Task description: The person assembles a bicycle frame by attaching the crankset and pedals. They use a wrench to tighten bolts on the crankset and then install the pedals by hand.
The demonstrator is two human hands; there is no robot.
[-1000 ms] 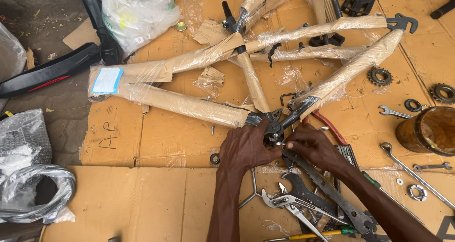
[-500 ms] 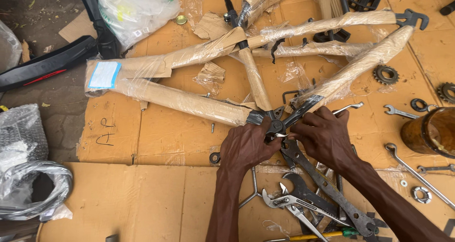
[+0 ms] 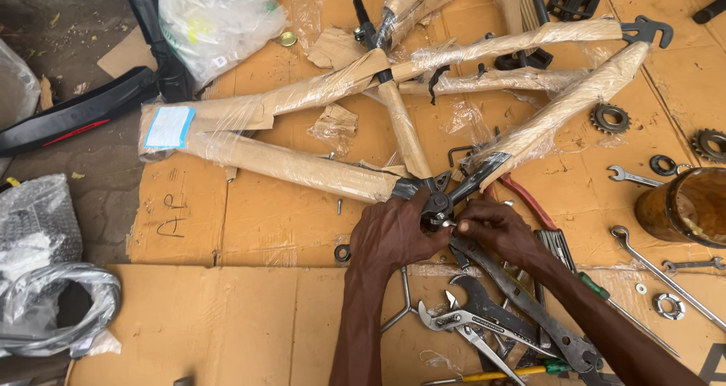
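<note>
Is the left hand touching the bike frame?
Touching: the head view shows the left hand with its fingers pressed against the bike frame at its bottom junction.

Bicycle frame [image 3: 318, 170] on cardboard sheets [image 3: 249, 325], wrenches [image 3: 499, 318] before it, sprockets [image 3: 609, 118] right, probably a jar [image 3: 684, 207] beyond them.

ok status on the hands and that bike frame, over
Left hand and right hand both at the bottom bracket of the wrapped bike frame. Frame flat on cardboard. Wrenches crowd under right wrist.
</note>
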